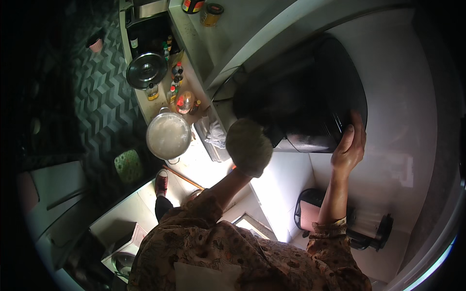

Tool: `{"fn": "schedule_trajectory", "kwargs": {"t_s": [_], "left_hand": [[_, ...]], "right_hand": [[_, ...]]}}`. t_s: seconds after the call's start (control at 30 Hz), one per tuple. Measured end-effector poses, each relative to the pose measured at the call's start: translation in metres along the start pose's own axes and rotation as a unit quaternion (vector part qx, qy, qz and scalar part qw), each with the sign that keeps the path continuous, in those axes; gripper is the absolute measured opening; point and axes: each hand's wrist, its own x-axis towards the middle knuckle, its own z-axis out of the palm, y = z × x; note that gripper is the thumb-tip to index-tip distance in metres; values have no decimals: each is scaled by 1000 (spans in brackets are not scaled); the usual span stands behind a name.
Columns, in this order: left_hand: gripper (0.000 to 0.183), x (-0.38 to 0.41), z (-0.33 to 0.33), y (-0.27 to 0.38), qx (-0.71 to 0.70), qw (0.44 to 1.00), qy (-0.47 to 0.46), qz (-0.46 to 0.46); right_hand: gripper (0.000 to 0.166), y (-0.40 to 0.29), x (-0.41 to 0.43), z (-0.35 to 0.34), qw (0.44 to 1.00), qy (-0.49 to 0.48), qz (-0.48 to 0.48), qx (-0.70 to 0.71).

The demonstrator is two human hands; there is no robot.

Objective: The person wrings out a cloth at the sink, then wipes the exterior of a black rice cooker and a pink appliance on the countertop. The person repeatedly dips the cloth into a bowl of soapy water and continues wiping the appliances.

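A greyish, textured mitt or cloth covers my left hand, so its fingers are hidden. It is in front of the lower left part of a large, dark, glossy kitchen appliance; whether it touches the appliance cannot be told. My right hand grips the appliance's right front corner, thumb on the front and fingers along the side. What the appliance is exactly is too dark to tell.
On the counter to the left stand a large metal pot of pale content, a round metal lid and several bottles. A clear plastic bin holds a whitish bag. A pink-and-black appliance sits below my right forearm. Jars stand on a ledge.
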Motion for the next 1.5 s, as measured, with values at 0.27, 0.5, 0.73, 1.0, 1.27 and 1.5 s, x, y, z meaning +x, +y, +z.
{"fn": "schedule_trajectory", "kwargs": {"t_s": [0.27,0.5,0.73,1.0,1.27,1.5], "left_hand": [[32,9,13,-28,33,951,-185,-245],[34,6,16,17,-256,893,-68,-365],[36,33,8,-22,-49,916,-55,-394],[39,52,47,28,-732,669,-64,-114],[33,63,21,43,247,926,-215,-189],[34,65,62,39,-592,722,96,-346]], "right_hand": [[47,2,-2,-4,1000,10,-24,-12],[42,4,3,-1,998,44,-33,-25],[41,2,3,1,999,31,-33,-18],[40,2,1,-1,998,48,-21,-21],[39,2,-1,-3,998,48,-13,-25],[39,-5,3,-1,999,46,-9,-24]]}}
